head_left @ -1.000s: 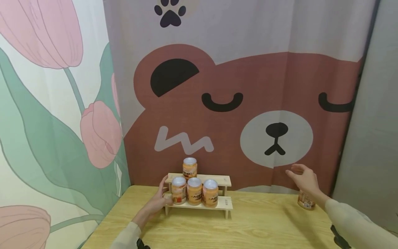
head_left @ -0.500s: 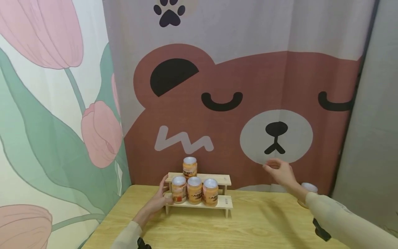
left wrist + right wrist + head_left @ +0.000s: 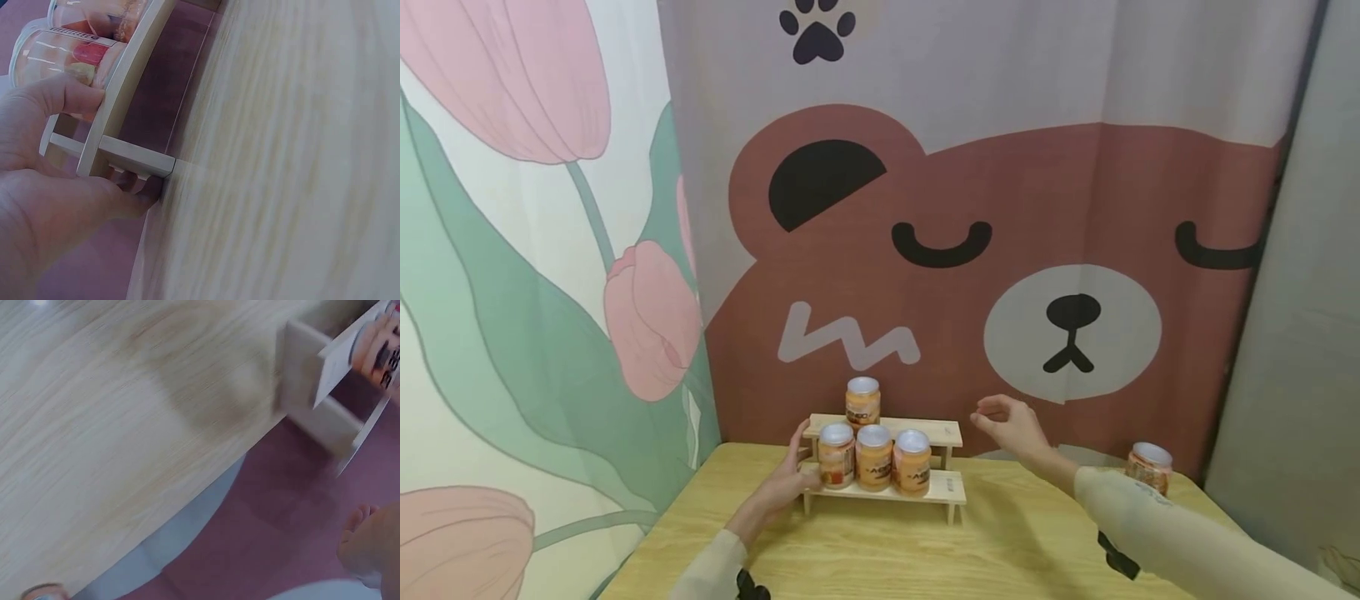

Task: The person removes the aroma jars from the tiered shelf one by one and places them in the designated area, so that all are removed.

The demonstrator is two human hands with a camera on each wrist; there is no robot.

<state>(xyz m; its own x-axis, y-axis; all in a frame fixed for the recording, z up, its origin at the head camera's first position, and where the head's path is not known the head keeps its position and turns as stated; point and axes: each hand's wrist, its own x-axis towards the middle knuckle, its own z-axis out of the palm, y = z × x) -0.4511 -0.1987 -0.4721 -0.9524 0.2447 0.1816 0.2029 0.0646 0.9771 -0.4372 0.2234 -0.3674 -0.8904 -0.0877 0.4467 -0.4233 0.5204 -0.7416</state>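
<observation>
Jars (image 3: 874, 462) stand on a rack (image 3: 946, 487) on the wood-grain table (image 3: 880, 558), bear-print backdrop (image 3: 1015, 192) behind.

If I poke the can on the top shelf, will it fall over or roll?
The can might tip or slide off, since it stands on a narrow wooden shelf. If it fell, it would probably roll, because it's tube-shaped. Its shiny lid looks smooth, so it may feel slippery.

Pale two-tier wooden rack (image 3: 946, 433) standing upright, bearing four upright orange jars (image 3: 874, 463) with silvery lids: three abreast below, one above
</observation>
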